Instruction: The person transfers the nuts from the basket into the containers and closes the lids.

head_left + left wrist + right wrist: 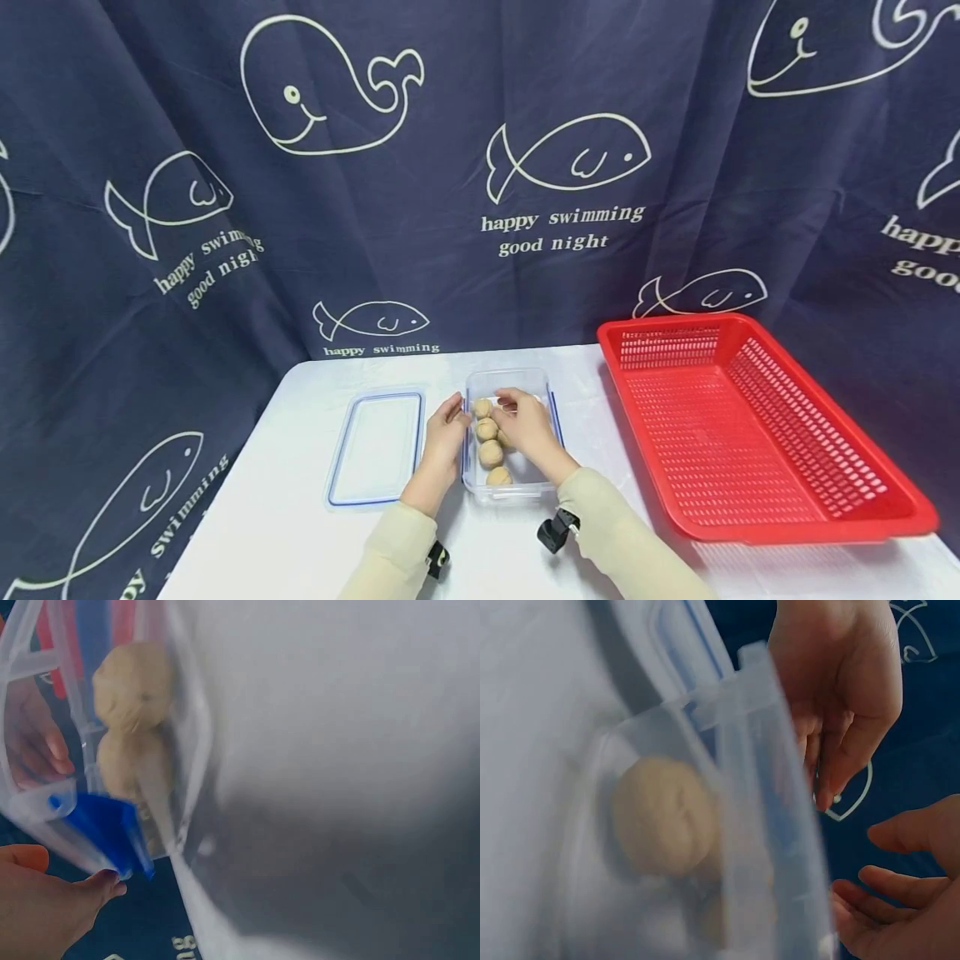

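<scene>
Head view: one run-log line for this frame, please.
left hand rests on left wall of clear plastic container | right hand over round tan walnuts inside | blue-rimmed clear lid left | red plastic basket right

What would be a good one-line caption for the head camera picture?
Two hands at a clear container of walnuts, lid and red basket alongside.

sleeves (390,550): long, cream, knit-like, reaching both wrists | wrist mounts (557,530): black clamp-like camera brackets, one under each cuff | hands (444,442): bare, no rings or gloves | nails: short, plain
</scene>
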Demonstrator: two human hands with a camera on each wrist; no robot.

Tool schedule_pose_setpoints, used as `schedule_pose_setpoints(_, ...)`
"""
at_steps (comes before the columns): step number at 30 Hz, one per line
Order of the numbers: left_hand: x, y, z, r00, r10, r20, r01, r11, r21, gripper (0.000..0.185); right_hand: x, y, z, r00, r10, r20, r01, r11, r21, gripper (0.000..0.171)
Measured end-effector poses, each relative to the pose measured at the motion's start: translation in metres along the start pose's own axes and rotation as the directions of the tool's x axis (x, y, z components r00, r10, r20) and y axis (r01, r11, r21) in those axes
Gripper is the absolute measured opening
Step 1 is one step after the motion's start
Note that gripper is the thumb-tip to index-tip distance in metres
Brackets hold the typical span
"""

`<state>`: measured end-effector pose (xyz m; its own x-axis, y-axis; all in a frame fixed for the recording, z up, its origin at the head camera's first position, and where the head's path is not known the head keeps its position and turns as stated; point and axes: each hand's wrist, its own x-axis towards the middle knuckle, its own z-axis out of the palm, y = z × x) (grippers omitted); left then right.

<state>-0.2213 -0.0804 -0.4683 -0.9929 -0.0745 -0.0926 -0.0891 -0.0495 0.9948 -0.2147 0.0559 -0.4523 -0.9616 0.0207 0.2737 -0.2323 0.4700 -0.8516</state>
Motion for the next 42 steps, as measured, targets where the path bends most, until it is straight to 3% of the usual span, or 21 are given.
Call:
schedule_pose_setpoints(8, -0.001, 0.02, -0.027, 0.999, 0.029, 0.028, -0.03, 0.997, 0.065, 0.048, 0.0, -0.028, 0.012, 0.996, -0.079, 0.033, 0.073, 0.984, 0.162, 0.026)
schedule_pose_setpoints(13, -0.003, 0.031, -0.052, 0.998, 0.018, 0.055, -0.024, 0.994, 0.103, 0.046, -0.001, -0.05, 0.026, 0.984, -0.112, 0.136, 0.086, 0.98, 0.18, 0.029)
schedule_pose_setpoints(18, -0.006, 0.042, -0.082, 0.999, -0.003, 0.043, -0.003, 0.991, 0.133, 0.047, 0.0, -0.068, 0.044, 0.969, -0.069, 0.236, 0.019, 0.978, 0.207, 0.034)
schedule_pose_setpoints(22, -0.006, 0.048, -0.104, 1.0, -0.007, 0.017, 0.004, 0.983, 0.184, 0.047, -0.002, -0.074, 0.06, 0.952, 0.022, 0.306, -0.101, 0.965, 0.242, 0.038)
schedule_pose_setpoints(30, 0.001, 0.049, -0.131, 0.998, -0.054, -0.038, 0.065, 0.922, 0.382, 0.051, -0.016, -0.066, 0.088, 0.897, 0.224, 0.38, -0.33, 0.912, 0.242, 0.051)
schedule_pose_setpoints(34, 0.003, 0.044, -0.138, 0.993, -0.11, -0.049, 0.121, 0.899, 0.421, 0.057, -0.024, -0.06, 0.097, 0.88, 0.287, 0.379, -0.389, 0.893, 0.226, 0.058)
schedule_pose_setpoints(42, 0.009, 0.027, -0.155, 0.981, -0.169, -0.097, 0.194, 0.819, 0.54, 0.065, -0.033, -0.051, 0.107, 0.847, 0.348, 0.402, -0.465, 0.851, 0.245, 0.065)
